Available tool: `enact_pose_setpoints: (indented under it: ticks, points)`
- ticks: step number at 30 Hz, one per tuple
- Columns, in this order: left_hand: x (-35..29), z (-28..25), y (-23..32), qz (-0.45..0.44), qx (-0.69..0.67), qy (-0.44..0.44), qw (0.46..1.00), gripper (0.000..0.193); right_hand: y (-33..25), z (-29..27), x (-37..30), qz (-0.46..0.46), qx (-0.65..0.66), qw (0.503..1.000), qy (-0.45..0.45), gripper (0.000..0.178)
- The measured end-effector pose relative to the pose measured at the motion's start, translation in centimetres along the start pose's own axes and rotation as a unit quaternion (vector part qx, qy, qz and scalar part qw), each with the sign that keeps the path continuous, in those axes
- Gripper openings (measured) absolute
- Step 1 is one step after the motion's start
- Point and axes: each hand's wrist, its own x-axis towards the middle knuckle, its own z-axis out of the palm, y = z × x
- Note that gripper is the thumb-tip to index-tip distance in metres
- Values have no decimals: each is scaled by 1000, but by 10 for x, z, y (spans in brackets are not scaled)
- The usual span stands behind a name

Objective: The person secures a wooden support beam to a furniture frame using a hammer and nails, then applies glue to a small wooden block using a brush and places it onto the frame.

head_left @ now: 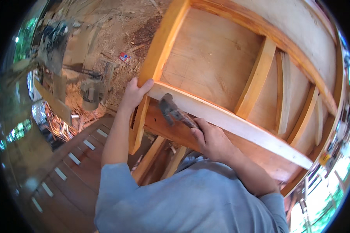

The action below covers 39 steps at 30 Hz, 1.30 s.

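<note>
Taking the pale strip (221,112) as our landmark, our left hand (139,93) holds the wooden frame (148,72) at the strip's left end, its thumb over the corner and its fingers partly hidden. Our right hand (214,143), on our body's side of the strip, is wrapped round the handle of the hammer (174,111), whose head lies over the strip's near edge, close to its left end; we cannot tell whether they touch. The likeliest trouble, we judge, is our thumb: a blow straying left past the strip's end could catch it, since head and thumb are so near. A tilted head or slipping claw could dent the strip or scar the brown board (190,134) just below it. A hard knock near that end might also split the wood.
</note>
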Motion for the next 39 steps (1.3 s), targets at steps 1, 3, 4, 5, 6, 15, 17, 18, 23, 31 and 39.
enact_pose_setpoints:
  ticks: [1,3,4,5,6,15,17,18,23,31,39]
  points:
    - [-1,-1,6,-4,-19,-23,1000,52,1,-1,0,-11,-18,1000,-12,32]
    - [-4,1,10,-6,-56,-28,998,54,-2,-6,-1,54,21,998,-13,32]
    - [-5,0,9,-3,-85,-56,995,55,-11,-8,0,88,13,996,-34,33]
    - [-5,-1,8,1,-114,-84,990,56,-18,-9,0,76,-5,996,-45,33]
    - [0,-4,-1,3,-127,-66,990,56,-27,-9,1,88,-9,995,-37,32]
    - [4,0,1,33,24,-51,998,76,-15,-11,-22,-69,-111,991,40,22]
    - [14,4,-5,37,13,-68,997,83,-13,-13,-1,84,-155,984,3,21]
    - [19,4,-11,38,9,-85,996,91,-23,-16,0,81,-161,984,-2,21]
    - [3,1,-14,44,36,-50,997,89,-60,-19,-40,-48,-70,996,-2,23]
    - [4,0,-4,45,10,-80,996,84,-42,-15,2,106,-190,975,-47,40]
    - [-45,-4,33,401,365,-30,840,32,-21,-44,-31,166,-94,980,-58,39]
